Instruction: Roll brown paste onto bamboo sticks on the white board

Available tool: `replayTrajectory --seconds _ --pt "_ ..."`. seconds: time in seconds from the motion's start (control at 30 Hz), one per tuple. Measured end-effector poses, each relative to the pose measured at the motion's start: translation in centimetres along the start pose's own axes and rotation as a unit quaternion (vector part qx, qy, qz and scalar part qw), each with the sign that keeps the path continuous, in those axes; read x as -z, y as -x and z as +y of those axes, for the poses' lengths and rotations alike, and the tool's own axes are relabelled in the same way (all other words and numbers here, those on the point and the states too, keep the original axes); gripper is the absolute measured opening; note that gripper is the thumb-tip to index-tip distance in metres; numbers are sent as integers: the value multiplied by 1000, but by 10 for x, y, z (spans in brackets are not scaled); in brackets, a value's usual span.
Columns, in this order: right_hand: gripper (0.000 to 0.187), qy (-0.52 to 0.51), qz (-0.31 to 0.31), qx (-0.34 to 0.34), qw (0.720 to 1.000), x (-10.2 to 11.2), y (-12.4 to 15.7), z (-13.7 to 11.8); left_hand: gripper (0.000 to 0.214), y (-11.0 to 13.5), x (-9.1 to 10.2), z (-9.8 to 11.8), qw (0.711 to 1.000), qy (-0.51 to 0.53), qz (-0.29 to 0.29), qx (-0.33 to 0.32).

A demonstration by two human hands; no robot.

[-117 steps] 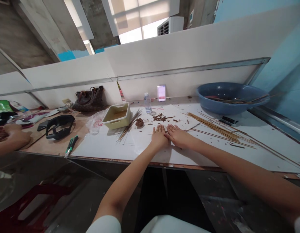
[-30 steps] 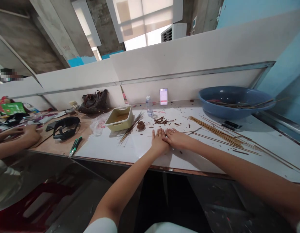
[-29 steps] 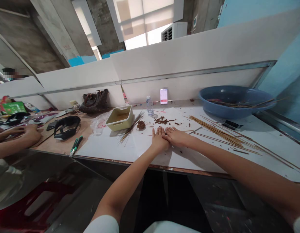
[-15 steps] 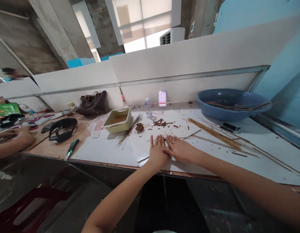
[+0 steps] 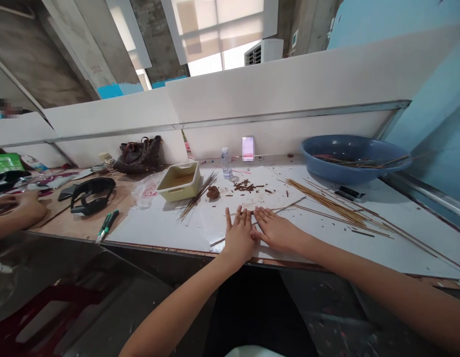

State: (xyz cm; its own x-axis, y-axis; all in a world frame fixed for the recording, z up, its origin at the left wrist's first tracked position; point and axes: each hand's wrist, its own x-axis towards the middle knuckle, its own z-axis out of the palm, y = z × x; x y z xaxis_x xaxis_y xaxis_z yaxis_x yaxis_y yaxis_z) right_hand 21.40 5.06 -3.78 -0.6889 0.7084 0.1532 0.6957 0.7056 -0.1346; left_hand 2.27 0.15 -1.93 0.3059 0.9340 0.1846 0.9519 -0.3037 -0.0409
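My left hand (image 5: 239, 237) lies palm down with fingers stretched out over the white work surface (image 5: 178, 225) near the table's front edge. Close against it, my right hand (image 5: 275, 229) is also flat, its thumb meeting the left hand. A thin stick (image 5: 295, 203) runs out to the right from beneath the fingertips; what lies under the palms is hidden. Just beyond the hands are a brown clay-like lump (image 5: 212, 193) and scattered brown bits (image 5: 245, 186). To the right lies a bundle of thin tan sticks (image 5: 322, 201).
A yellowish tub (image 5: 178, 192) holds brown liquid, beside darker thin sticks (image 5: 198, 196). Further back stand a clear bottle (image 5: 226, 164), a phone (image 5: 248, 148) and a blue basin (image 5: 349, 171). Leftward are green-handled pliers (image 5: 108, 225), a black headset (image 5: 92, 196), a bag (image 5: 139, 156) and another person's hand (image 5: 31, 208).
My left hand's fingers have spread a little wider, the hand staying flat beside the right one. The view has shifted slightly. The right hand stays almost in place.
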Motion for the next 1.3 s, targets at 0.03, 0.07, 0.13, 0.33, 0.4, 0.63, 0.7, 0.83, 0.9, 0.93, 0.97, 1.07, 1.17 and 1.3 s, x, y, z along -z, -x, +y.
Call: replayTrajectory --seconds 0.03,0.07,0.13,0.33,0.4,0.63,0.7,0.83,0.9,0.93,0.97,1.07,1.17,1.3 --pt "90 2 3 1 1000 -1 0 0 68 -1 0 -1 1000 1 -2 4" --pt "89 4 3 -1 1000 -1 -4 2 68 -6 1 -2 1000 5 -7 12" --pt "84 6 -3 -6 1000 2 -18 8 67 -23 5 -5 999 16 -24 28" --pt "76 8 -16 -22 1000 13 -48 18 67 -58 13 -10 997 25 -46 48" --pt "80 8 -13 -16 1000 12 -38 14 67 -48 12 -9 998 23 -41 45" --pt "80 11 6 5 1000 6 5 -7 66 5 15 -6 1000 6 -28 3" --pt "79 15 13 4 1000 9 7 -9 65 10 18 -5 1000 10 -28 2" --pt "80 19 27 -9 999 16 -2 -6 67 3 20 -4 1000 17 -20 1" --pt "81 14 16 -12 1000 18 -10 -4 70 -5 20 -4 1000 9 -17 1" --pt "80 10 9 -12 1000 18 -14 -3 72 -10 19 -4 1000 6 -19 4" --pt "78 5 3 -9 1000 19 -16 -3 73 -15 18 -4 1000 7 -26 8" --pt "77 -9 -9 -3 1000 18 -20 -2 72 -24 15 -2 998 25 -56 17" --pt "81 -15 -12 -4 1000 17 -14 -4 71 -23 11 -1 997 37 -66 11" --pt "79 -9 -4 7 1000 12 -1 -9 69 -10 8 1 998 25 -57 2"
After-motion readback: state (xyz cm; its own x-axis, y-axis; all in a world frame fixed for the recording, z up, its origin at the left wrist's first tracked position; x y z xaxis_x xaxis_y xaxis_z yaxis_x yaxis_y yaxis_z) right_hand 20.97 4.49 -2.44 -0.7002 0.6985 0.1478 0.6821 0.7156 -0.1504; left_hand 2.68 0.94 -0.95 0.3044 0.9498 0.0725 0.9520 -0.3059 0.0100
